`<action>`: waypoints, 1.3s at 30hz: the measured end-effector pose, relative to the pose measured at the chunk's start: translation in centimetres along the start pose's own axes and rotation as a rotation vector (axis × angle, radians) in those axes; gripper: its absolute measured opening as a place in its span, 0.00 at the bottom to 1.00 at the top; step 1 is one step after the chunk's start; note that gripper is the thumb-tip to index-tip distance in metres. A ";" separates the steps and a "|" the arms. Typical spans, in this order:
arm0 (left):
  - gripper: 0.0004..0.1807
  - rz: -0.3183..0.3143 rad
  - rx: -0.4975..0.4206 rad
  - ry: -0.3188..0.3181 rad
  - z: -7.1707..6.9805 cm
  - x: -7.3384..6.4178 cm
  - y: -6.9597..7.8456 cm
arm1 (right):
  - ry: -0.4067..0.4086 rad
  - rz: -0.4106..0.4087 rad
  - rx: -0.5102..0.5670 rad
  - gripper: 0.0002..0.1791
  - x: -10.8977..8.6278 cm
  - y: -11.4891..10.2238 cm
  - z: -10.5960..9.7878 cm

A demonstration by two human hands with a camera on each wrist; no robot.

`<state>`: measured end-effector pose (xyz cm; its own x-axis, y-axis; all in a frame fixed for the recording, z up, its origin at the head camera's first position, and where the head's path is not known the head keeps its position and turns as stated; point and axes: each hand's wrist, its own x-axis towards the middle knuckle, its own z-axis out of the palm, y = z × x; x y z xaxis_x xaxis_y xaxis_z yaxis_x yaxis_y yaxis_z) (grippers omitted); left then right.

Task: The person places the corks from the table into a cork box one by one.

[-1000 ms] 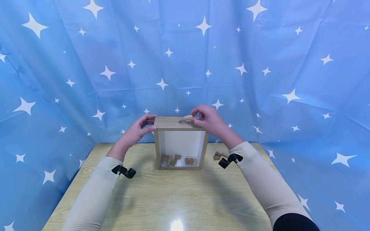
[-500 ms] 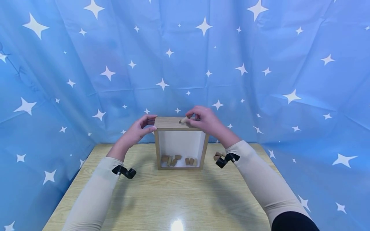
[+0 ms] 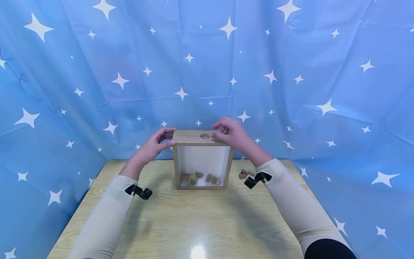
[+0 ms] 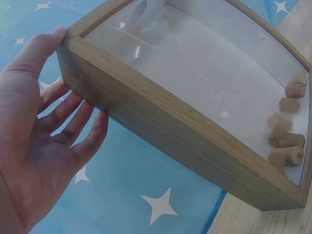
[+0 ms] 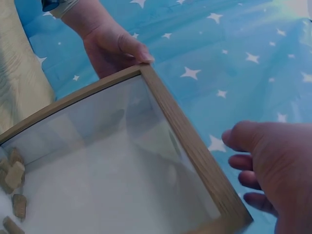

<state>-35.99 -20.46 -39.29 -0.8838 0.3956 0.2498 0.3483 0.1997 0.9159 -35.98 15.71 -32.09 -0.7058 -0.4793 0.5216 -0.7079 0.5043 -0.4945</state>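
Note:
A shallow wooden display box point(image 3: 187, 136) with a clear front stands upright on the table, a round hole point(image 3: 205, 136) in its top. Several corks point(image 3: 198, 175) lie along the bottom inside. My left hand point(image 3: 151, 146) grips the box's upper left corner; in the left wrist view, its thumb is on the front edge and its fingers touch the rear edge. Just right of the hole hovers my right hand point(image 3: 235, 136), fingers relaxed and holding nothing. The right wrist view shows this hand point(image 5: 282, 168) apart from the frame.
A few loose corks point(image 3: 242, 176) lie on the wood-grain table point(image 3: 194, 219), right of the box and partly behind the right wrist's camera mount point(image 3: 257, 179). A blue star-patterned curtain point(image 3: 207, 64) hangs close behind the table and at both sides.
My right hand tilted a cork into the hole and let go of it, then drew back slightly right. The corks inside the box have shifted. My left hand kept its place.

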 end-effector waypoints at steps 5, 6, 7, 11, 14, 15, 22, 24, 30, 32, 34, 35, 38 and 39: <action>0.34 0.004 -0.001 0.001 0.0 0.1 -0.1 | 0.090 -0.006 0.022 0.05 -1.7 0.8 -1.0; 0.35 0.003 0.000 0.001 -0.1 0.1 -0.1 | 0.113 -0.008 0.026 0.05 -2.1 1.0 -1.2; 0.35 0.003 0.001 0.001 -0.1 0.1 -0.1 | 0.137 -0.013 0.029 0.04 -2.6 1.3 -1.4; 0.36 -0.001 0.008 0.004 -0.2 0.1 -0.1 | 0.228 -0.006 0.039 0.03 -4.7 2.9 -1.9; 0.35 -0.001 0.009 0.005 -0.2 0.0 0.0 | 0.250 0.064 0.042 0.02 -6.4 4.3 -2.2; 0.35 0.000 0.008 0.005 -0.2 -0.1 0.0 | 0.247 0.092 0.041 0.02 -6.9 4.7 -2.3; 0.34 -0.002 0.018 0.011 -0.2 0.0 0.2 | 0.180 0.240 0.022 0.07 -10.1 7.4 -2.3; 0.34 -0.001 0.017 0.011 -0.2 0.0 0.1 | 0.170 0.254 0.018 0.07 -10.8 8.1 -2.2; 0.33 0.008 0.002 0.008 -0.1 0.0 0.0 | 0.130 0.317 -0.015 0.08 -12.6 10.3 -1.7; 0.33 0.012 0.002 0.007 0.0 0.0 0.1 | 0.115 0.343 -0.027 0.09 -13.2 10.9 -1.5; 0.33 0.015 0.004 0.007 0.1 -0.1 0.1 | 0.109 0.363 -0.034 0.10 -13.8 11.5 -1.3; 0.33 0.016 0.003 0.006 0.1 -0.1 0.1 | 0.108 0.372 -0.035 0.10 -14.1 11.8 -1.2; 0.33 0.016 -0.004 0.006 0.1 0.0 0.1 | 0.104 0.397 -0.030 0.09 -14.8 12.6 -1.0; 0.33 0.016 -0.006 0.008 0.2 0.0 0.1 | 0.106 0.405 -0.029 0.09 -15.1 12.9 -0.9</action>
<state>-35.90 -20.30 -39.28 -0.8805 0.3919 0.2666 0.3603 0.1880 0.9137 -34.42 30.07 -45.70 -0.9193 -0.1627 0.3584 -0.3718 0.6575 -0.6553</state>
